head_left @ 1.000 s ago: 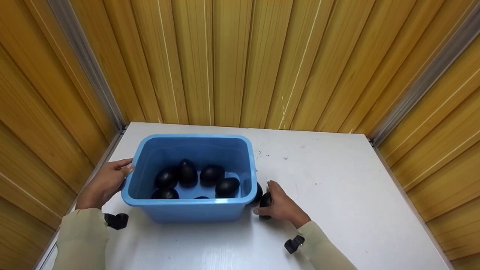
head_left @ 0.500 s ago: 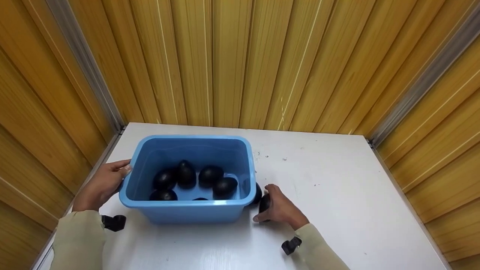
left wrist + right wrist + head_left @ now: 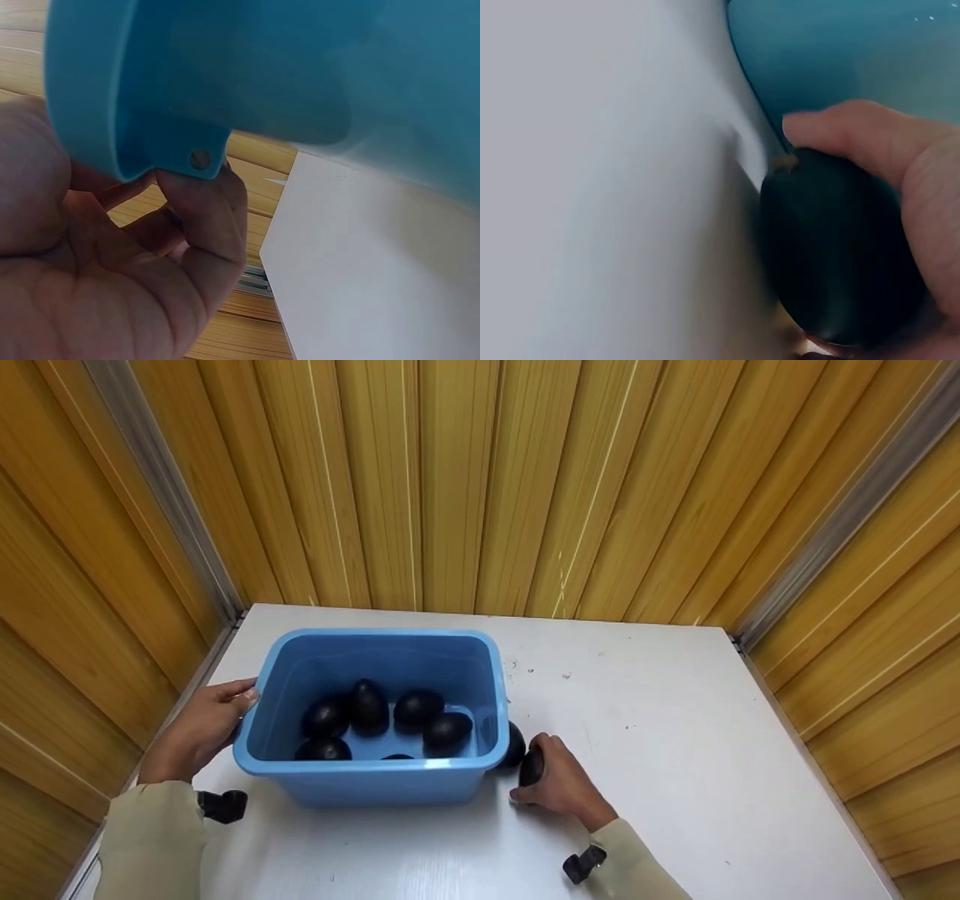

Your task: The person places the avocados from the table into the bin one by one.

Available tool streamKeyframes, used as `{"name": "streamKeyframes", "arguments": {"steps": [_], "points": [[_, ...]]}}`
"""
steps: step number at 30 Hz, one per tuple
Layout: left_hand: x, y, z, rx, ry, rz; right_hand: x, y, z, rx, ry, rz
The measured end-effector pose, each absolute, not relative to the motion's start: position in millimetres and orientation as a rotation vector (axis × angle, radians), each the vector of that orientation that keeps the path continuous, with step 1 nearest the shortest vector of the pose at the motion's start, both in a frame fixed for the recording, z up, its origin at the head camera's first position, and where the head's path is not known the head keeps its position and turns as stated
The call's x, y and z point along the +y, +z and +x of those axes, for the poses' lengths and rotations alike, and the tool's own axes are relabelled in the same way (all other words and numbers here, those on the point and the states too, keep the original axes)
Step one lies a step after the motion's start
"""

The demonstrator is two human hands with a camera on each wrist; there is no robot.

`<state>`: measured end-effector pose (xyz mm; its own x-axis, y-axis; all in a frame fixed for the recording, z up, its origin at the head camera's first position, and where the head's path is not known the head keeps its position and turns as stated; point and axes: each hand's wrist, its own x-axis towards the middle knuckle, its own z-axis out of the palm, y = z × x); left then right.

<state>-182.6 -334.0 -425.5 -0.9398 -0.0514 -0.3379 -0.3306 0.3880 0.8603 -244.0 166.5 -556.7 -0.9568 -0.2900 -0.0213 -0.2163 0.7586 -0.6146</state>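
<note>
A blue plastic tub (image 3: 375, 784) stands on the white table, with several black avocados (image 3: 369, 709) lying on its floor. My left hand (image 3: 196, 727) grips the tub's left rim, and in the left wrist view its fingers curl up under a tab with a hole (image 3: 199, 158). Outside the tub's right wall, my right hand (image 3: 561, 780) holds a single dark avocado (image 3: 832, 247) between thumb and fingers, its stem end near the thumb tip. Another avocado (image 3: 514, 746) sits between that hand and the tub, partly hidden by the tub's corner.
The white table (image 3: 660, 765) extends to the right of the hands. Yellow wood-look panels (image 3: 450, 487) wall it in at the back and both sides, with metal corner posts (image 3: 176, 510). Each wrist wears a small black camera mount (image 3: 223, 805).
My right hand has shifted slightly away from the tub, and the avocado in its grasp has tilted a little. The left hand keeps its grip on the rim.
</note>
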Motion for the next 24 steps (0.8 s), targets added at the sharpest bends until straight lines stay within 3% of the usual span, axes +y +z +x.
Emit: {"name": "streamKeyframes", "arguments": {"steps": [24], "points": [[-336,-426,-185,2.383,1.575,-0.352,169,-531,-244,2.783,-1.083,-0.324]]}}
